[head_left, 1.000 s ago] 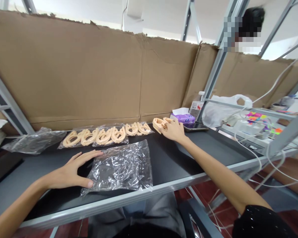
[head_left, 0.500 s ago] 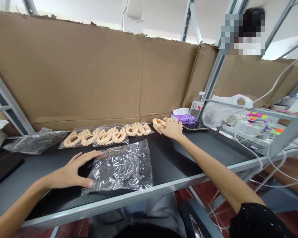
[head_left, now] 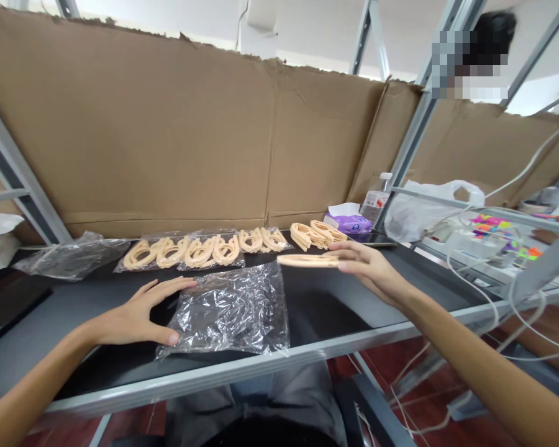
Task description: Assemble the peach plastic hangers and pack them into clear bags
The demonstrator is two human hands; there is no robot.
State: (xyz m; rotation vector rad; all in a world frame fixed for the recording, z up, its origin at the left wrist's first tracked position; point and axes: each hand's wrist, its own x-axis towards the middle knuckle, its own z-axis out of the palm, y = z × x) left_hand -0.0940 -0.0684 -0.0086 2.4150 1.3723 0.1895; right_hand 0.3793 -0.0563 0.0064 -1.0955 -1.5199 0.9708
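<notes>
My left hand [head_left: 137, 316] rests at the left side of a flat clear plastic bag [head_left: 235, 310], thumb and fingers spread, fingertips touching its edge. In my right hand [head_left: 368, 267] a thin beige ring-shaped piece [head_left: 307, 261] is pinched, seen edge-on above the black tabletop. Behind it lie two overlapping stacks of similar beige rings [head_left: 307, 236], unwrapped. Further left, several more beige ring pieces [head_left: 198, 251] lie in a row on or in clear plastic bags.
A crumpled clear bag [head_left: 74, 257] lies at the left. Behind the table stands a cardboard wall [head_left: 168, 136]. At the right are a purple tissue pack [head_left: 349, 222], a plastic bottle [head_left: 376, 202], a phone [head_left: 375, 238] and white cables [head_left: 451, 261]. Another person [head_left: 489, 46] is beyond the partition.
My right hand has come back from the beige stacks toward me, lifting one ring piece away. My left hand has stayed at the bag. The view has shifted slightly.
</notes>
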